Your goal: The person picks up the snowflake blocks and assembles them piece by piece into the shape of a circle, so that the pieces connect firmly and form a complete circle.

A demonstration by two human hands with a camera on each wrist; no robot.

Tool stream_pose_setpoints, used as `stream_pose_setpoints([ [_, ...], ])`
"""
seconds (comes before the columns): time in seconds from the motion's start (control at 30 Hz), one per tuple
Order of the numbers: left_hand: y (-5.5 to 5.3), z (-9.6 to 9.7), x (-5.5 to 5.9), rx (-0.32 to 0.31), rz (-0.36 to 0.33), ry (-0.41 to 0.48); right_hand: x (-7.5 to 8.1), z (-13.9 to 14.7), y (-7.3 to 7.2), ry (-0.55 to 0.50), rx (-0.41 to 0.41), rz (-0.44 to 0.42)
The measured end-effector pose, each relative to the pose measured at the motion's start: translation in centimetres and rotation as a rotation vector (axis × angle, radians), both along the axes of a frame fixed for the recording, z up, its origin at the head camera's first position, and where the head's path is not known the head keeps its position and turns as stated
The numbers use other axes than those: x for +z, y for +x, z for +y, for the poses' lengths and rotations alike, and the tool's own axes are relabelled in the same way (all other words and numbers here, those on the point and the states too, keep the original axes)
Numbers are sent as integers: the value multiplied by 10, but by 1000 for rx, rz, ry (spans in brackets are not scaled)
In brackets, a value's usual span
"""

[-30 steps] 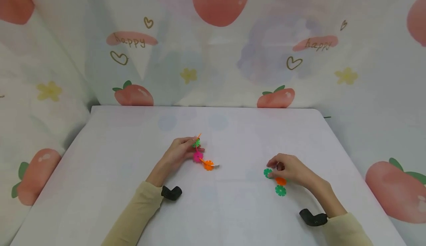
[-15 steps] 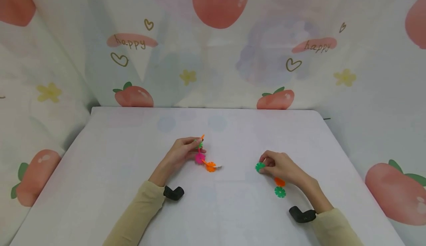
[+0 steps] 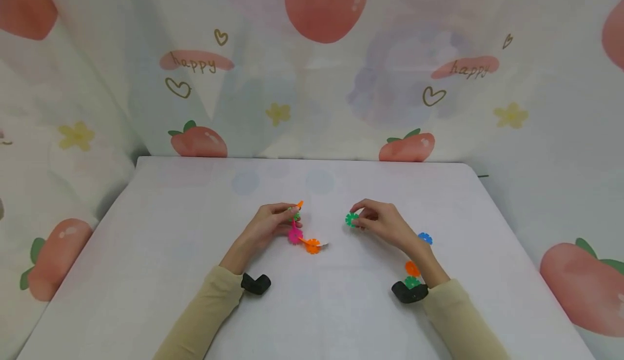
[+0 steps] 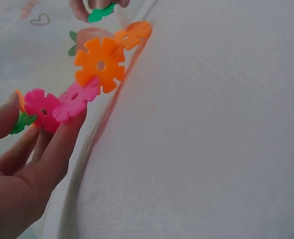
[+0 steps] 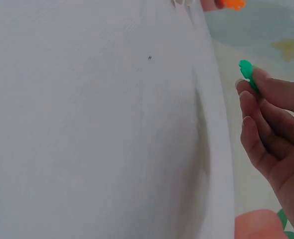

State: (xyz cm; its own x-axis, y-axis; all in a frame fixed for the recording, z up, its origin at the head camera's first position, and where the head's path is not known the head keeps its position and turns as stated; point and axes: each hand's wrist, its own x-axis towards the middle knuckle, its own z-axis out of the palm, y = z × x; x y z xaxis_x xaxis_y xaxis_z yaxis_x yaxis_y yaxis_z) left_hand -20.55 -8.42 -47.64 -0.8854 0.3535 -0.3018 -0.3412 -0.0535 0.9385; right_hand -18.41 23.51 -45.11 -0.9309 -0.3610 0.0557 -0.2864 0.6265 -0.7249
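My left hand (image 3: 270, 224) grips one end of a chain of interlocking snowflake discs, held between thumb and fingers. In the left wrist view the chain shows an orange and a green disc by the thumb, then pink discs (image 4: 77, 98), orange discs (image 4: 101, 64) and a whitish one at the far end. To its right, my right hand (image 3: 385, 223) pinches a single green snowflake disc (image 3: 351, 220) by its edge. The right wrist view shows this disc edge-on between thumb and index finger, the other fingers curled below. A gap separates the green disc from the chain.
Near the right forearm lie a blue disc (image 3: 426, 238), an orange disc (image 3: 412, 268) and a green disc (image 3: 411, 282) on the white table (image 3: 312, 316). The black wrist mount (image 3: 409, 292) partly overlaps that green one. A printed cloth backdrop (image 3: 317, 95) stands behind the table.
My right hand has moved left and toward the back with the green disc, closing in on the left hand. The blue disc has come into view. The left hand has shifted slightly right.
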Motion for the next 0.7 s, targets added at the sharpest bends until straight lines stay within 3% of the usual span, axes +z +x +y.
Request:
stream_pose_setpoints([
  [0.33,0,-1,0,-26,4,-17,5,-40,-23,-53,12,19],
  [0.7,1,-1,0,-63,13,-10,7,-70,-30,-124,39,-4],
])
